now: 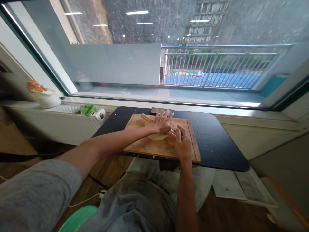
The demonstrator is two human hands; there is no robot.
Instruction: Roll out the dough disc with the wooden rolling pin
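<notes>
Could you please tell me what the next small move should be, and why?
I'd probably ease the rolling pin across the flat dough: it lies over the dough, with the left hand on its middle and the right hand at one end.

Your 1 camera sits on your head, facing forward and down over the nearby bench point(214, 141), with the window point(116, 64) spanning the view's top.
</notes>
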